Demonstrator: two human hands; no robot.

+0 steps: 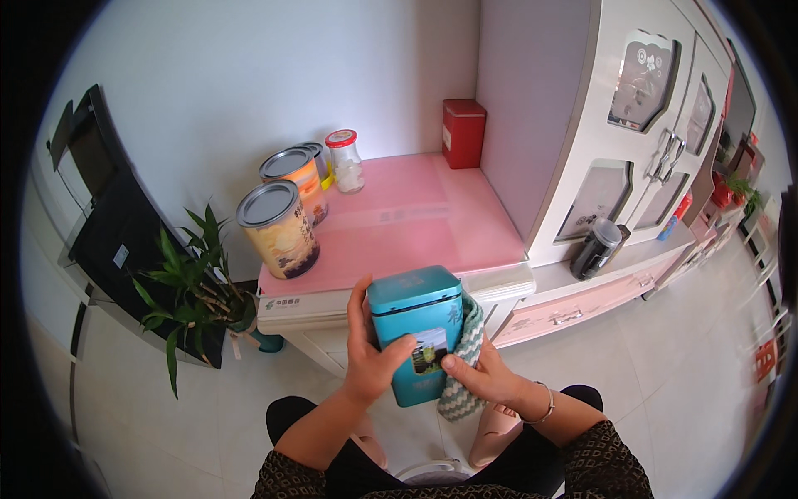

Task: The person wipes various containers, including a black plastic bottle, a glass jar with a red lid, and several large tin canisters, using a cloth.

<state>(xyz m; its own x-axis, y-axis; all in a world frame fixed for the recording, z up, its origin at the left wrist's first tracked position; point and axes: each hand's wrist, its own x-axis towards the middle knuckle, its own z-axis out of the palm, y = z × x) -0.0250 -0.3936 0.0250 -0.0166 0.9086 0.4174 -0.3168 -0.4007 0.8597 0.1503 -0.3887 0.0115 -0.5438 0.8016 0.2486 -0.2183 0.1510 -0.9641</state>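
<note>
Both my hands hold a teal metal tin with a hinged lid (pixel 416 305) upright in front of the counter's edge; its lid is down. My left hand (pixel 372 355) wraps its left side, thumb on the picture on the front. My right hand (pixel 486 371) presses a green and white striped knitted cloth (pixel 466 362) against the tin's right side, with the thumb on the tin's front. Beyond the tin lies the pink-covered counter top (pixel 399 240). How far the fingers reach behind the tin is hidden.
Round cans with grey lids (pixel 280 237) and a glass jar with a red lid (pixel 346 165) stand at the counter's left. A red tin (pixel 463 134) is in the back corner. On the right are a white cabinet (pixel 580 125) and a dark jar (pixel 595 249); a potted plant (pixel 199 280) stands left.
</note>
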